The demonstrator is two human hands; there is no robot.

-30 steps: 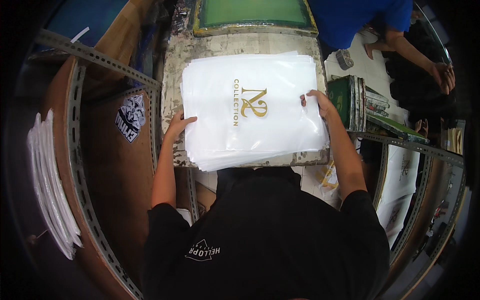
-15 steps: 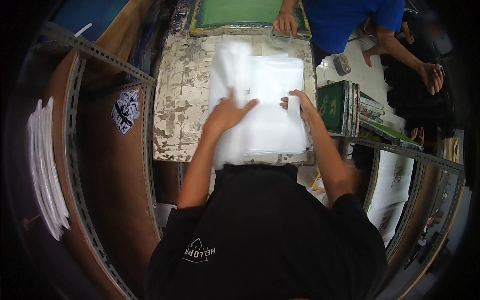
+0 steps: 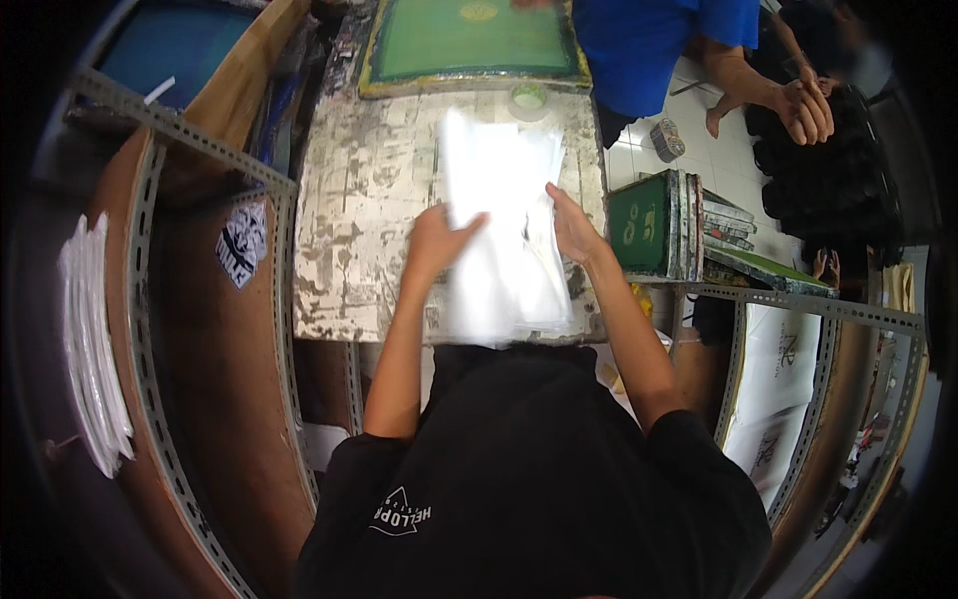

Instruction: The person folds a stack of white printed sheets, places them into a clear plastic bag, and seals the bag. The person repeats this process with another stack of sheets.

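Observation:
A stack of thin white sheets [image 3: 504, 235], blurred by motion, is on the paint-stained table [image 3: 364, 220] in front of me. Its two sides are bowed inward between my hands. My left hand [image 3: 437, 242] presses the left side, its thumb lying over the top. Against the right edge, my right hand [image 3: 576, 225] grips with the thumb on top and the fingers curled at the side. Whether the sheets are paper or plastic I cannot tell.
A green screen-printing frame [image 3: 469, 45] lies at the table's far end, with a tape roll [image 3: 527, 110] beside it. A co-worker in a blue shirt [image 3: 639, 60] stands far right. More frames [image 3: 639, 225] stand right; metal shelving [image 3: 145, 240] flanks my left.
My hands have come closer together, squeezing the spread sheets into a narrower stack. The co-worker's hand has left the tape roll, which now rests on the table.

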